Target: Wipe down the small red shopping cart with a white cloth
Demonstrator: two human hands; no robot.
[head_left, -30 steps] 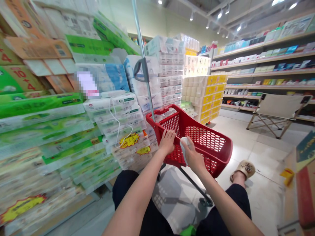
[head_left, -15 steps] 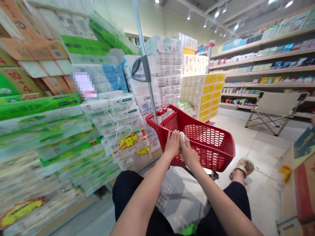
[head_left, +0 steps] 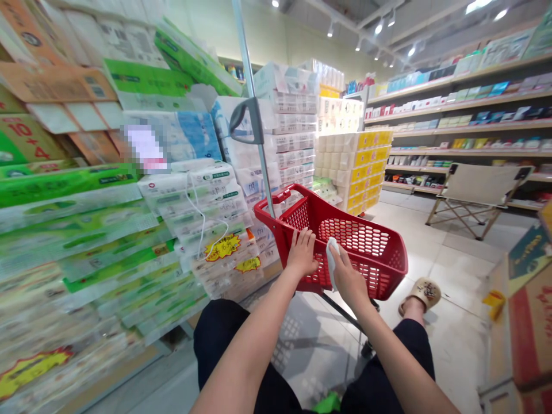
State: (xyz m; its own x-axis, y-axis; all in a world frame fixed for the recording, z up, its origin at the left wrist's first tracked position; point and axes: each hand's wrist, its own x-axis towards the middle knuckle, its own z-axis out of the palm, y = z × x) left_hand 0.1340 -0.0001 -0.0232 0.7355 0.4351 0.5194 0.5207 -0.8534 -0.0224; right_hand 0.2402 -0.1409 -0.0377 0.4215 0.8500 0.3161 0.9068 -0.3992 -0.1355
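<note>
Head view: a folded white cloth [head_left: 331, 259] is being gripped in the right hand [head_left: 348, 279], fingers closed round it, and is being pressed against the near rim of the red wheeled shopping basket [head_left: 382, 279]. The rim is being steadied by the left hand [head_left: 303, 253], whose fingers are being laid loosely spread over the edge, unclenched, with nothing else held. Judgement: the wipe is best done with the cloth flat on the mesh and strokes run along the rim. The brace needs to be firm, since a wheeled basket is likely to roll under pressure, and a bunched cloth is likely to snag in the perforations. The basket is being stood on pale floor tiles [head_left: 452, 259], with its pull-handle pole [head_left: 254, 115] extended upright. Tissue packs [head_left: 202, 201] are being displayed in high stacks just to the left. A stack of yellow packs [head_left: 366, 167], wall shelves [head_left: 452, 98] and a folding chair [head_left: 483, 187] are being seen further back, well apart. A sandalled foot [head_left: 425, 293] is being rested near the basket.
</note>
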